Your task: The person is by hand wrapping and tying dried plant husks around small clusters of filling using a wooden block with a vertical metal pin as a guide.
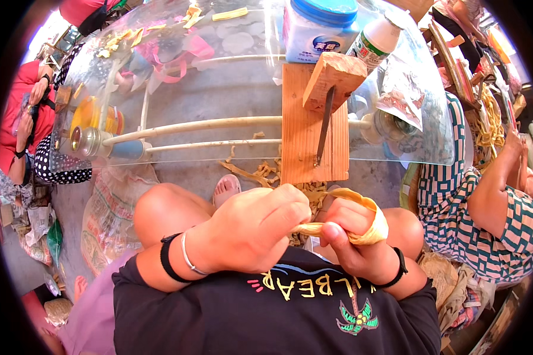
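Glass table [237, 89], workers [26, 106] either side; tub [315, 36] beside bottle [378, 40], contents hidden; left hand [251, 228] pinching, right hand [356, 244] clutching yellow strip [378, 229]!

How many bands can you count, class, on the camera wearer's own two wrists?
3: a black band and a white band on the wrist of the left hand, and a second black band on that of the right hand. No others show.

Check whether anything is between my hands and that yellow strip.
Nothing visible is: the left hand grips the yellow strip, which loops around the right hand. The wooden board lies beyond both hands, not between them.
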Available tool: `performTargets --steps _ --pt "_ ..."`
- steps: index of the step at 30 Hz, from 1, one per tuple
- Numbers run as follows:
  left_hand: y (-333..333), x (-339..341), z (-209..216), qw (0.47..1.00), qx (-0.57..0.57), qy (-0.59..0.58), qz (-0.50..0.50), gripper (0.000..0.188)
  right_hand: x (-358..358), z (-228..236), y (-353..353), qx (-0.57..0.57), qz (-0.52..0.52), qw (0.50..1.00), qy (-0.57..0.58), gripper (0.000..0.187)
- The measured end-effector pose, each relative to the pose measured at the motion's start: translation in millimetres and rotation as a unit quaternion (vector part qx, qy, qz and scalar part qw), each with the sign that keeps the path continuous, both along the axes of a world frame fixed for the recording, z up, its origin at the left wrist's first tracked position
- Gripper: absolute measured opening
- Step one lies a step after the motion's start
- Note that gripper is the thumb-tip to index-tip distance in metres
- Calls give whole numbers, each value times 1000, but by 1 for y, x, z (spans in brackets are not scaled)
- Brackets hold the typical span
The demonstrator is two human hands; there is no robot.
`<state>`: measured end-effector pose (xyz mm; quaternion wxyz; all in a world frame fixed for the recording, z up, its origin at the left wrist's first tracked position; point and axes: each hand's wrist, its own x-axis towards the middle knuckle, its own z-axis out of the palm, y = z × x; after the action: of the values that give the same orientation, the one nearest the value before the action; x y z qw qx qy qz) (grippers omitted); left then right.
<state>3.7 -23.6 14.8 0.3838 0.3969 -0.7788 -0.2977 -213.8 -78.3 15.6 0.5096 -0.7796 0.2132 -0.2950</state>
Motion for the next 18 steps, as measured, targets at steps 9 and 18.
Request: performTargets --steps 9,18 --pt "1 7 3 969 196 143 -38 18 -7 -5 -4 75 26 997 15 17" --pt "3 34 0 929 224 283 84 16 -11 0 5 326 -28 944 -27 34"
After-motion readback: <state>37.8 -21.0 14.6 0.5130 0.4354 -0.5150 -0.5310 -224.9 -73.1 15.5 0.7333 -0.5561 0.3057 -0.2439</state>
